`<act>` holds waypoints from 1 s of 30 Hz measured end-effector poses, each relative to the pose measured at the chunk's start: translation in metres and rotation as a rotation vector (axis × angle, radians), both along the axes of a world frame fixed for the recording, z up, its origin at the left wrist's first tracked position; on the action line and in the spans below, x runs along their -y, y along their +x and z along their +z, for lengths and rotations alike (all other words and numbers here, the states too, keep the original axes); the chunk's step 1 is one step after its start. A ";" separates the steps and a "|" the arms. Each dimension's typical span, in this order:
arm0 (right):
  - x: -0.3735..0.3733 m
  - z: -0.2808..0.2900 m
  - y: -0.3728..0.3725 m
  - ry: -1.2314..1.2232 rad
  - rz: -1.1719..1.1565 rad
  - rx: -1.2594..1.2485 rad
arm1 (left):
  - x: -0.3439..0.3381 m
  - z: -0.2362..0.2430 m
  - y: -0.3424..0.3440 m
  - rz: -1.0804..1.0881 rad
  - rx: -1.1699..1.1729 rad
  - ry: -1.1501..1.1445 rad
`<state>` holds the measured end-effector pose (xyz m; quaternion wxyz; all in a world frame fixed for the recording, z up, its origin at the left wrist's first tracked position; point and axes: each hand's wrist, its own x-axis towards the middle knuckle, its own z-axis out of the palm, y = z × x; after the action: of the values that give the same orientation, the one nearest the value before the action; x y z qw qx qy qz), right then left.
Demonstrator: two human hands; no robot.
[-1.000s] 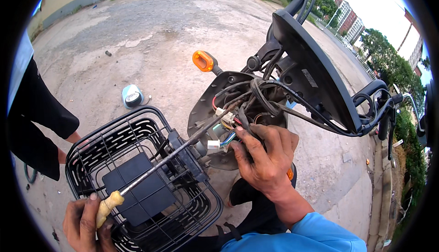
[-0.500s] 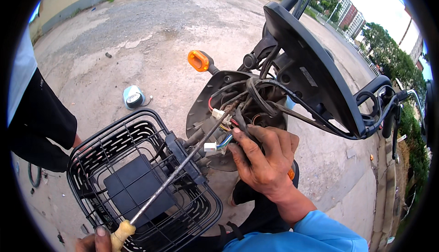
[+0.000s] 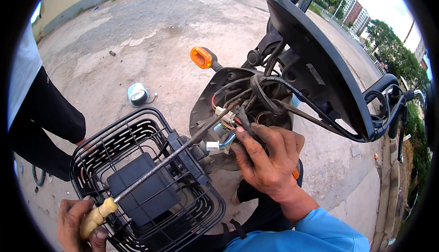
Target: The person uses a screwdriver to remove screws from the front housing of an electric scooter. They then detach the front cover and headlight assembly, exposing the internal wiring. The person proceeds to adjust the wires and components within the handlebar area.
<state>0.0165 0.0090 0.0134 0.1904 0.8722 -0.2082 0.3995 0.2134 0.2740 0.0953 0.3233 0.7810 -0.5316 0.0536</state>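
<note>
A long screwdriver (image 3: 158, 167) with a yellowish handle is gripped in my left hand (image 3: 78, 224) at the lower left. Its shaft crosses over the black wire basket (image 3: 218, 211) and reaches into the wiring. The tip is hard to make out among the cables. My right hand (image 3: 270, 160) is closed at the bundle of wires (image 3: 238, 121), thumb and index finger at the thin coloured ones. Close to those fingertips are a white plug connector (image 3: 213, 146) on blue and green wires and a second pale connector (image 3: 225, 114). My right palm hides part of the wiring.
The opened front of a two-wheeler surrounds the wires, with a dark panel (image 3: 315, 69) and an orange indicator (image 3: 201, 57). A blue-and-white round part (image 3: 138, 94) lies on the concrete. Another person in black trousers (image 3: 50, 119) stands at the left.
My left hand has risen with the screwdriver handle, and more of its fingers show. The shaft lies at a flatter angle. My right hand stays at the wires; the view has shifted slightly.
</note>
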 end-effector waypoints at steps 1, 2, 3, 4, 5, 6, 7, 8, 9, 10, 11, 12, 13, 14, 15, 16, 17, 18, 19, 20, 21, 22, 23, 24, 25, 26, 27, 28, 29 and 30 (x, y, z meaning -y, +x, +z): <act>-0.001 0.001 0.001 -0.005 0.002 0.001 | 0.000 0.001 0.002 -0.009 -0.132 -0.060; -0.001 0.001 0.002 -0.010 0.005 0.003 | -0.003 0.003 0.010 -0.055 -0.107 -0.093; -0.001 0.000 0.000 -0.008 -0.010 -0.007 | 0.005 0.000 0.021 -0.128 -0.098 -0.129; 0.000 -0.001 -0.002 -0.004 -0.030 -0.022 | 0.013 -0.005 0.024 -0.120 -0.053 -0.219; 0.000 -0.003 -0.005 -0.001 -0.051 -0.037 | 0.023 -0.010 0.024 -0.113 -0.011 -0.310; 0.001 -0.004 -0.007 0.001 -0.062 -0.040 | 0.024 -0.016 0.033 -0.114 -0.006 -0.356; 0.000 -0.002 -0.005 -0.001 -0.026 -0.022 | 0.014 -0.014 0.036 -0.081 0.032 -0.399; -0.001 0.000 -0.002 -0.005 0.009 -0.006 | 0.003 -0.011 0.038 -0.050 0.069 -0.441; 0.000 -0.001 -0.003 0.000 0.005 -0.006 | 0.001 -0.016 0.040 -0.049 0.110 -0.426; 0.001 -0.002 -0.002 0.002 0.004 -0.011 | -0.001 -0.021 0.041 -0.047 0.152 -0.412; 0.002 -0.003 -0.002 0.003 0.004 -0.016 | -0.003 -0.029 0.039 -0.008 0.132 -0.445; 0.002 -0.003 -0.003 0.003 0.003 -0.017 | -0.003 -0.033 0.037 0.033 0.112 -0.482; 0.001 -0.003 -0.003 0.001 -0.001 -0.021 | -0.002 -0.031 0.041 0.033 0.112 -0.482; 0.001 -0.002 -0.003 -0.001 -0.004 -0.024 | -0.002 -0.027 0.048 -0.106 0.331 -0.439; 0.000 -0.002 -0.003 0.000 -0.002 -0.023 | -0.002 -0.025 0.053 -0.245 0.549 -0.389; 0.000 -0.001 -0.003 -0.001 -0.009 -0.027 | 0.000 -0.032 0.054 -0.252 0.517 -0.481; -0.001 -0.001 -0.003 -0.001 -0.015 -0.031 | -0.002 -0.032 0.054 -0.249 0.518 -0.482; -0.001 -0.001 -0.003 0.000 -0.015 -0.033 | -0.003 -0.031 0.055 -0.258 0.493 -0.463; -0.001 -0.001 -0.003 0.002 -0.018 -0.036 | -0.005 -0.030 0.055 -0.267 0.468 -0.445; -0.001 -0.002 -0.003 0.003 -0.022 -0.039 | -0.005 -0.028 0.056 -0.267 0.466 -0.444; -0.001 -0.002 -0.003 0.003 -0.021 -0.041 | -0.003 -0.026 0.057 -0.242 0.485 -0.421; -0.002 -0.001 -0.004 0.007 -0.028 -0.041 | -0.002 -0.025 0.057 -0.218 0.503 -0.399; -0.002 -0.002 -0.004 0.011 -0.036 -0.041 | -0.005 -0.030 0.061 -0.218 0.501 -0.399; -0.002 -0.002 -0.004 0.011 -0.037 -0.044 | -0.014 -0.041 0.067 -0.187 0.459 -0.361; -0.003 -0.002 -0.004 0.010 -0.035 -0.036 | -0.025 -0.049 0.074 -0.151 0.420 -0.321; -0.004 -0.003 -0.004 0.011 -0.032 -0.027 | -0.036 -0.056 0.080 -0.141 0.380 -0.268; -0.004 -0.002 -0.003 0.012 -0.032 -0.032 | -0.034 -0.058 0.078 -0.141 0.375 -0.266; -0.005 -0.001 -0.002 0.015 -0.031 -0.030 | -0.032 -0.060 0.075 -0.084 0.282 -0.298; -0.005 0.000 -0.001 0.018 -0.029 -0.027 | -0.031 -0.060 0.073 -0.025 0.191 -0.329; -0.006 -0.001 0.000 0.021 -0.025 -0.030 | -0.030 -0.061 0.071 -0.020 0.160 -0.341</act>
<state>0.0167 0.0148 0.0127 0.1894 0.8773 -0.2203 0.3820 0.2846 0.3035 0.0345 0.4081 0.7029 -0.5465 0.2018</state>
